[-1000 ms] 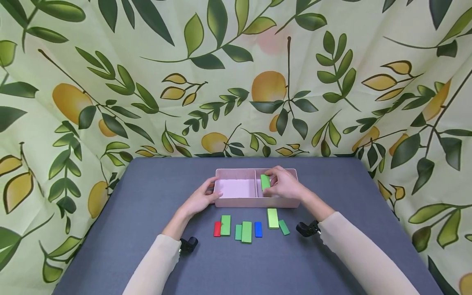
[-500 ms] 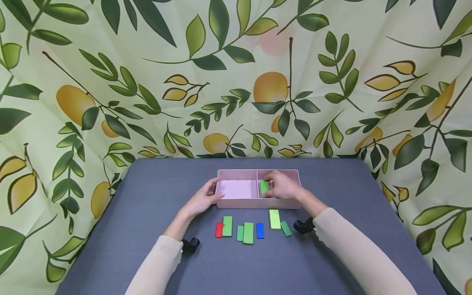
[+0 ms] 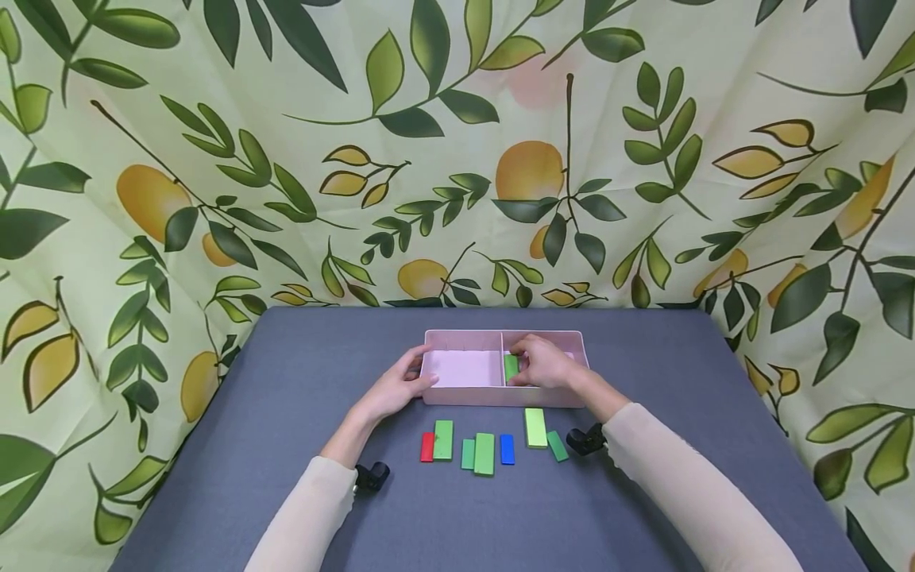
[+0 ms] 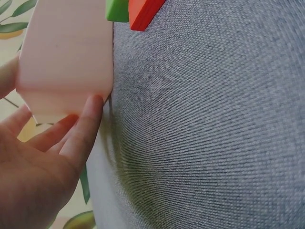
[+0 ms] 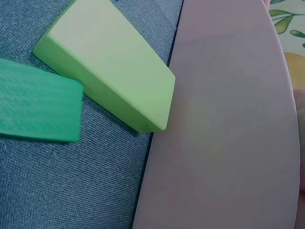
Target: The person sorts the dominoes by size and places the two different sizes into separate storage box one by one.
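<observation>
A pink two-compartment box point(image 3: 465, 396) sits on the table. My left hand point(image 3: 391, 388) holds its left end; the left wrist view shows the fingers point(image 4: 86, 126) against the box's end wall point(image 4: 62, 101). With my right hand point(image 3: 546, 364) reaching into the smaller right compartment, I pinch a green block point(image 3: 511, 368) upright beside the divider point(image 3: 503, 359). The right wrist view shows mainly the box's front wall point(image 5: 224, 124), with only a sliver of the hand at its right edge.
Before the box lie a red block point(image 3: 426, 447), green blocks point(image 3: 443, 441) of two sizes, a blue block point(image 3: 507, 450), and a light green block point(image 3: 535, 428) close to the box front with a small dark green block point(image 3: 557, 446) beside it. A leaf-patterned cloth point(image 3: 443, 159) hangs behind.
My right hand has lowered the green block deeper into the right compartment. The left hand keeps its place on the box's left end. The whole view has shifted slightly.
</observation>
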{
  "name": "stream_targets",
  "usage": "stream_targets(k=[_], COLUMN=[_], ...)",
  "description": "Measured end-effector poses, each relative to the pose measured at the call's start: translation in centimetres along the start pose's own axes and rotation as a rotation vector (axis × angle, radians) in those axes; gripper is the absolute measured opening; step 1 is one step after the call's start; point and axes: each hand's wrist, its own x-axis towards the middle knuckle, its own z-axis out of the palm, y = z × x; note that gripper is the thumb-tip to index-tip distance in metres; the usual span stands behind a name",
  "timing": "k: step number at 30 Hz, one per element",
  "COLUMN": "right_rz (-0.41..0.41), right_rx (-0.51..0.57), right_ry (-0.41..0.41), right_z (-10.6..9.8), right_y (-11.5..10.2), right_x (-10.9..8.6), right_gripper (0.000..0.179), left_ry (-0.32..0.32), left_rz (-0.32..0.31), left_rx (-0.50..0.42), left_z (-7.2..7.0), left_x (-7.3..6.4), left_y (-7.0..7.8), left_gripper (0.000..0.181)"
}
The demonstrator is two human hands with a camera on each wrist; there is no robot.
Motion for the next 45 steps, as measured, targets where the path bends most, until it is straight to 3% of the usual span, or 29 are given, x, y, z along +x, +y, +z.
stream_targets(k=[10,19,30,35,40,45], right_rz=[0.045,0.016,-0.034,-0.098,-0.147,-0.142], right_rx=[0.057,0.119,0.184,0.202,0.192,0.144], right_ry=[-0.036,0.042,0.124,0.167,0.204,0.222], right_z=[-0.1,-0.3,-2.0,-2.6,-2.9,-3.2], right_y=[0.2,0.3,-1.0,-1.5,-2.1,-3.0], right_x=[0.0,-0.7,-2.7,-3.9,-5.2,-6.9], right_gripper=[0.059,0.049,0.037,0.033,0.029,0.029], left_ry=[0.000,-0.008,-0.005,0.001,0.012,0.020], left_rz=[0.007,0.004,-0.001,0.014,0.029,0.040], left_rx=[-0.005,0.000,0.011,0.015,0.036,0.058], left_z=[0.0,0.2,0.0,0.0,0.0,0.2], left_x=[0.2,0.2,0.2,0.1,0.0,0.2], left_y=[-0.2,-0.1,-0.2,0.0,0.1,-0.1], left_gripper=[0.067,0.067,0.067,0.067,0.065,0.064])
